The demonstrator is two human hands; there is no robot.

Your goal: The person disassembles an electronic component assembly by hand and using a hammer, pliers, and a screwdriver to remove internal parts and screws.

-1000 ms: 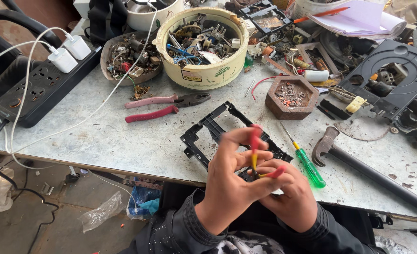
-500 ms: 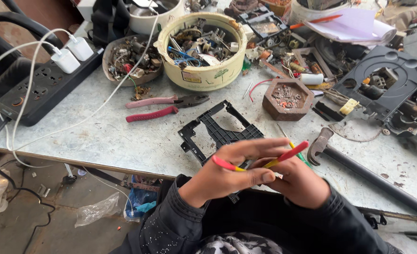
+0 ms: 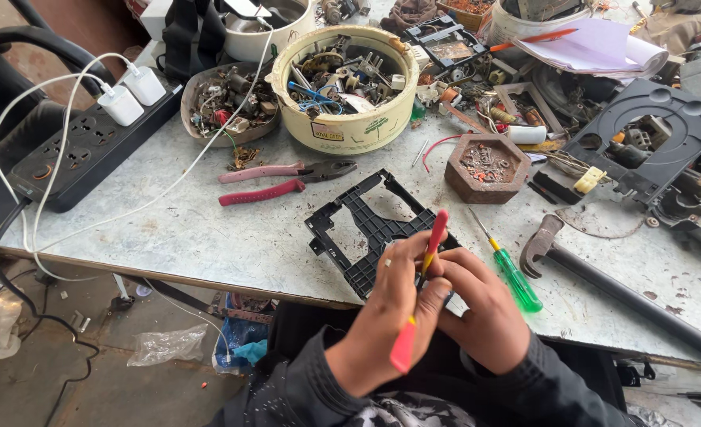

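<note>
My left hand (image 3: 386,316) is closed around a small tool with red handles (image 3: 432,237), one handle pointing up and the other sticking out below my palm. My right hand (image 3: 485,308) presses against it from the right, fingers curled over something small that I cannot make out. Both hands hover just in front of a black plastic frame (image 3: 366,229) lying flat on the grey worktop (image 3: 192,229). A green-handled screwdriver (image 3: 512,277) lies on the table right beside my right hand.
Red-handled pliers (image 3: 283,180) lie left of the frame. Behind them are a cream tub of parts (image 3: 342,119), a bowl of scrap (image 3: 228,103), a hexagonal brown dish (image 3: 489,166) and a black power strip (image 3: 81,150). A long dark metal tool (image 3: 603,289) lies right.
The red-handled tool has turned in my hands from lying sideways to standing nearly upright. My hands shifted slightly right and closer together.
</note>
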